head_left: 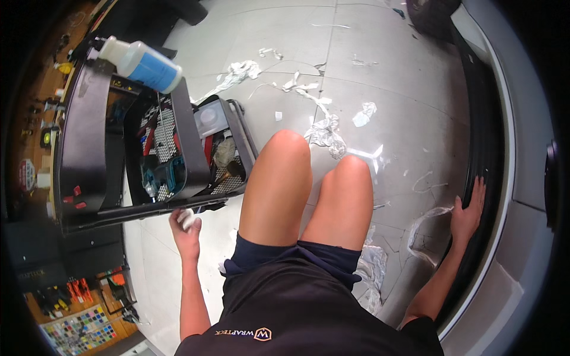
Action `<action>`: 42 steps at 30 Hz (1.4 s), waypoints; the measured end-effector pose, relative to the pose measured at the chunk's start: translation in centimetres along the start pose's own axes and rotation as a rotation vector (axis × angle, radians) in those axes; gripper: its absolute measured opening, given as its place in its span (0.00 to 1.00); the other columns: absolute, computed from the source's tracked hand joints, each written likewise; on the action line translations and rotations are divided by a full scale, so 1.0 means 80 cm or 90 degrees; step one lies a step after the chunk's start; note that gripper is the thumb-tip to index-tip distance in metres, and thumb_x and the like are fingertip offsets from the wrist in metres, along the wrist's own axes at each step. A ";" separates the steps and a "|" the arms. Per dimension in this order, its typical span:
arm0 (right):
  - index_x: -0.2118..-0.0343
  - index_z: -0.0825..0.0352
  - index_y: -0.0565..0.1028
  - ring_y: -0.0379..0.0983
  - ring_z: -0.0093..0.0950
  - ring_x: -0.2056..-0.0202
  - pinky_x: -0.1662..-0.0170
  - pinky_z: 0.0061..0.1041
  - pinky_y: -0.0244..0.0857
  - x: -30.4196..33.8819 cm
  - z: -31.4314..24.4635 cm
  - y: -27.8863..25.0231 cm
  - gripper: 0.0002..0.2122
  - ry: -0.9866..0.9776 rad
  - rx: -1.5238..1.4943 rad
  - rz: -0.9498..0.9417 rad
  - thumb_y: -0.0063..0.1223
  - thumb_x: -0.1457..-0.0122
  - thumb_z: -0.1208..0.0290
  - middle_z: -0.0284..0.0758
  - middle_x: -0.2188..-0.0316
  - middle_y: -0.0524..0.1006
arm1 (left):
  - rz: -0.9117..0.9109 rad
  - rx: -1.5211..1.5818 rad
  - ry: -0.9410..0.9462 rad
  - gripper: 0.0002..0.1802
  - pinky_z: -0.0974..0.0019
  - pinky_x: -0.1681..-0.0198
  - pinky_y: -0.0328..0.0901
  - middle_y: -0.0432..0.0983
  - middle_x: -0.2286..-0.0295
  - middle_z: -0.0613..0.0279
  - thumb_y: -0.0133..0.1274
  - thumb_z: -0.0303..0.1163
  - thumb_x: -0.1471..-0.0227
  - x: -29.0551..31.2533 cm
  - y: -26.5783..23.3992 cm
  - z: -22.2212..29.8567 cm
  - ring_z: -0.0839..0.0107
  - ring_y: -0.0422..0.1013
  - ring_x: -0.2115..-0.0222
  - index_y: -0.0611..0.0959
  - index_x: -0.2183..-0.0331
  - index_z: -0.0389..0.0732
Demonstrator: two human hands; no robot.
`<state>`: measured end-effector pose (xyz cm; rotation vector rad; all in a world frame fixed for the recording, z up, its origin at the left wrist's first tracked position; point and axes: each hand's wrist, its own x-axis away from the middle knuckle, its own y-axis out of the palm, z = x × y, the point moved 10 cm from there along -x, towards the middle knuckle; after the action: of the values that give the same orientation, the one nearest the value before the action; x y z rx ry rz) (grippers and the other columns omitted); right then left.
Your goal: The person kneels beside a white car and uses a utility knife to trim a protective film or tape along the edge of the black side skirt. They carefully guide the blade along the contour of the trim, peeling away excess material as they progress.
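At the left, just below the lower edge of a black tool cart (pixel 107 215), my left hand (pixel 186 236) is curled around a small white piece (pixel 189 218). Its exact kind is hidden by the fingers. My right hand (pixel 468 215) rests with outstretched fingers on the black sill (pixel 484 184) along the side of a car. Beside its wrist a thin whitish strip (pixel 414 234) curves down to the floor. Between the two arms are my bent knees.
The cart's trays hold several tools and a clear plastic box (pixel 211 118). A white bottle with a blue label (pixel 145 64) stands on its top. Crumpled film scraps (pixel 326 135) litter the grey tiled floor (pixel 380 77). A car wheel (pixel 436 18) shows at the far right.
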<state>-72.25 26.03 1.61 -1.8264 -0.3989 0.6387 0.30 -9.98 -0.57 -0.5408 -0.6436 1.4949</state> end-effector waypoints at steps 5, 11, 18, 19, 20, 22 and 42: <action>0.31 0.62 0.61 0.50 0.44 0.29 0.28 0.41 0.46 -0.016 0.005 -0.006 0.35 -0.018 -0.002 0.025 0.57 0.44 0.79 0.41 0.30 0.59 | 0.160 -0.097 -0.087 0.38 0.62 0.51 0.67 0.75 0.60 0.49 0.52 0.56 0.37 -0.031 0.022 0.082 0.64 0.74 0.58 0.66 0.52 0.26; 0.32 0.60 0.63 0.53 0.42 0.30 0.29 0.39 0.48 -0.002 0.000 0.002 0.34 -0.004 -0.036 0.022 0.56 0.45 0.80 0.40 0.31 0.60 | 0.084 -0.139 -0.027 0.40 0.64 0.54 0.69 0.79 0.63 0.44 0.57 0.55 0.40 -0.050 0.048 0.132 0.61 0.77 0.61 0.68 0.54 0.22; 0.34 0.61 0.66 0.59 0.39 0.32 0.31 0.36 0.52 -0.007 0.039 -0.002 0.34 0.019 -0.065 0.039 0.59 0.48 0.78 0.38 0.32 0.64 | -0.154 0.159 0.134 0.23 0.65 0.48 0.68 0.79 0.54 0.49 0.56 0.35 0.37 -0.096 0.108 0.196 0.63 0.76 0.55 0.74 0.47 0.31; 0.35 0.61 0.67 0.59 0.38 0.32 0.30 0.36 0.52 -0.005 0.043 0.005 0.34 0.011 -0.103 0.040 0.60 0.48 0.78 0.39 0.33 0.64 | -0.185 0.168 0.150 0.21 0.65 0.48 0.68 0.80 0.54 0.50 0.55 0.32 0.37 -0.105 0.111 0.209 0.63 0.76 0.54 0.76 0.46 0.32; 0.35 0.62 0.68 0.59 0.38 0.32 0.30 0.36 0.52 -0.010 0.045 0.021 0.34 0.007 -0.140 0.043 0.60 0.49 0.77 0.40 0.33 0.65 | -0.221 0.175 0.168 0.20 0.65 0.47 0.68 0.80 0.54 0.50 0.54 0.30 0.37 -0.114 0.112 0.227 0.63 0.76 0.54 0.77 0.46 0.33; 0.36 0.63 0.69 0.60 0.37 0.32 0.31 0.35 0.52 -0.012 0.026 0.003 0.33 0.002 -0.166 0.028 0.62 0.50 0.76 0.42 0.34 0.66 | -0.091 0.150 0.277 0.14 0.61 0.48 0.71 0.81 0.56 0.50 0.53 0.26 0.37 -0.119 0.047 0.209 0.63 0.78 0.55 0.82 0.52 0.32; 0.61 0.69 0.79 0.78 0.35 0.66 0.62 0.32 0.72 0.074 -0.074 0.194 0.09 0.156 -0.346 -0.133 0.51 0.41 0.71 0.45 0.69 0.80 | 0.319 -0.252 0.655 0.23 0.59 0.77 0.57 0.65 0.85 0.57 0.61 0.33 0.40 -0.133 0.046 0.226 0.62 0.62 0.83 0.73 0.82 0.35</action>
<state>-64.54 19.63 -12.92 -2.3051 -0.6305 0.1597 -14.44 -21.65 9.44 -1.7190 0.0410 1.2914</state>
